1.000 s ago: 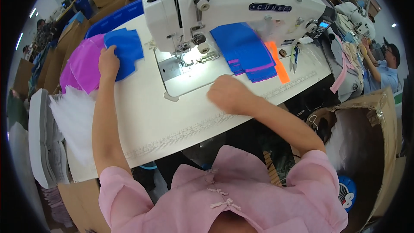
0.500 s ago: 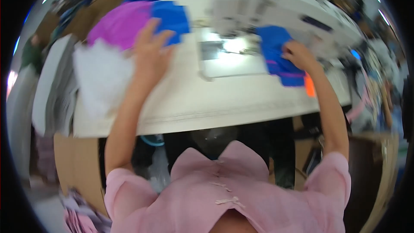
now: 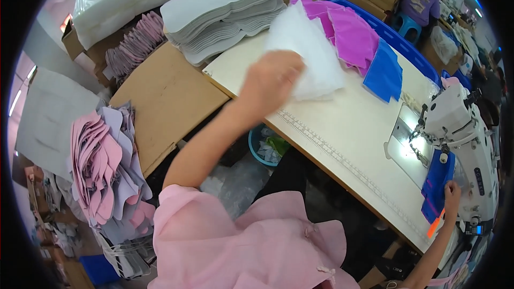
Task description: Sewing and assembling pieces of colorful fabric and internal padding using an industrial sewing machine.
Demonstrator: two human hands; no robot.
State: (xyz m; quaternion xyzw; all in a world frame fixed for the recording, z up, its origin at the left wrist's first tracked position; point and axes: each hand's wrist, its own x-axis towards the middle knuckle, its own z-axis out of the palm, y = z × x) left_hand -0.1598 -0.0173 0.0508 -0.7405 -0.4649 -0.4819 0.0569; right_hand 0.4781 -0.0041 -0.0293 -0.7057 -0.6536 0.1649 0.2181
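A worker in a pink top (image 3: 267, 251) sits at a cream counter (image 3: 364, 120), the left hand (image 3: 274, 81) in view over its near edge, close to the near left corner, and the right hand (image 3: 453, 192) well apart from it at the right end. The left hand is blurred, its fingers curled together; they overlap the near side of the white wadding (image 3: 308, 45), though whether they grip it cannot be told. The wadding lies just beyond that hand, toward the left edge, where a stack of pale pads (image 3: 225, 13) rests. Beyond the wadding, purple cloth (image 3: 353, 35) spreads toward the far edge, overlapped by a blue patch (image 3: 384, 75) on the side nearer the sewing machine (image 3: 452, 109). The right hand, fingers bent in, is at the side of blue panels (image 3: 438, 179) under the machine's arm; whether it pinches them or only rests there cannot be told. An orange strip (image 3: 435, 226) shows beside the panels, toward the counter's near right corner. Ruler marks (image 3: 324, 143) run along the near edge, and a blue crate (image 3: 399, 45) lines the far edge. Below the near edge is a blue tub (image 3: 255, 147).
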